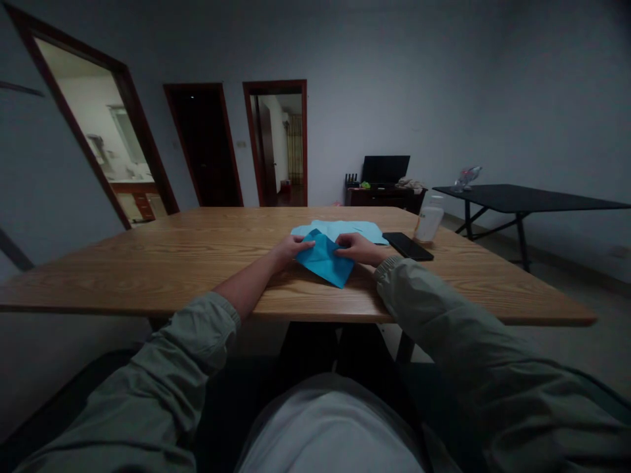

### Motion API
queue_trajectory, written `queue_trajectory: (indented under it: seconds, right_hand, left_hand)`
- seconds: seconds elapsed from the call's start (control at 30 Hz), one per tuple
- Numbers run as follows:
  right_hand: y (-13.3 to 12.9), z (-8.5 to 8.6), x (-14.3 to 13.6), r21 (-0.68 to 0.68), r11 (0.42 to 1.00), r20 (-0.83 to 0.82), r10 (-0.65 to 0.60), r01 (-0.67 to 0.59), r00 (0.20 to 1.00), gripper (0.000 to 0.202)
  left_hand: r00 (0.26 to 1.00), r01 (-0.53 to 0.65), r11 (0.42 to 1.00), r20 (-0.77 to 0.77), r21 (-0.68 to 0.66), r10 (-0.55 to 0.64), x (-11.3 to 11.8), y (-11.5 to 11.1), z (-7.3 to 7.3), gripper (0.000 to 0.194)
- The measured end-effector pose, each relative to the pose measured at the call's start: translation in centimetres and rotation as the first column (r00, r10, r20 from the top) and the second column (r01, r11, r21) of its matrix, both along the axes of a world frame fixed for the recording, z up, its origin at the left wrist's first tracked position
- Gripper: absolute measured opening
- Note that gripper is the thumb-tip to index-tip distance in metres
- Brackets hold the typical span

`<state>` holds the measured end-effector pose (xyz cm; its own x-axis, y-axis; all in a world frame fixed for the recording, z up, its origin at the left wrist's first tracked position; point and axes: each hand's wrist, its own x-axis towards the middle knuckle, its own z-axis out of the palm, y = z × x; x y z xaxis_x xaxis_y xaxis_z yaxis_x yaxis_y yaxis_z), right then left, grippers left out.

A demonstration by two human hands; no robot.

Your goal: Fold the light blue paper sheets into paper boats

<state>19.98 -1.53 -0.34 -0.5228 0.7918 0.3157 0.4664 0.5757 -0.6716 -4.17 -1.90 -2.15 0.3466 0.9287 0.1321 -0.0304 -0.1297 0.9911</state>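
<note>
A piece of bright blue paper (326, 261) with creases is tilted up over the wooden table (197, 256), between my hands. My left hand (290, 249) pinches its left edge, thumb on top. At the upper right part of the same paper, my right hand (359, 248) has its fingers bent and pressed on it. Pale blue paper (362, 230) with an uneven outline lies flat just behind, partly covered by the bright blue sheet and my right hand.
A black phone (408, 246) lies right of the papers, with a whitish bottle (428, 220) standing behind it. Farther back are a dark table (522, 197) at the right and a monitor (386, 169) on a cabinet by the wall.
</note>
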Motion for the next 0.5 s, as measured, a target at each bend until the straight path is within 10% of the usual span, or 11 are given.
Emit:
queue_trajectory:
  seconds: [0.27,0.5]
  right_hand:
    - [-0.91,0.85,-1.14,0.205,0.972,-0.064,-0.107,0.118,0.992,0.018]
    - [-0.25,-0.01,-1.02,0.125,0.983,0.021,-0.139,0.135,0.990,0.022]
  left_hand:
    - [0.985,-0.130,0.991,-0.109,0.027,0.132,0.09,0.51,-0.14,0.047]
    - [0.993,-0.085,0.988,-0.072,0.132,0.095,0.17,-0.30,0.76,0.053]
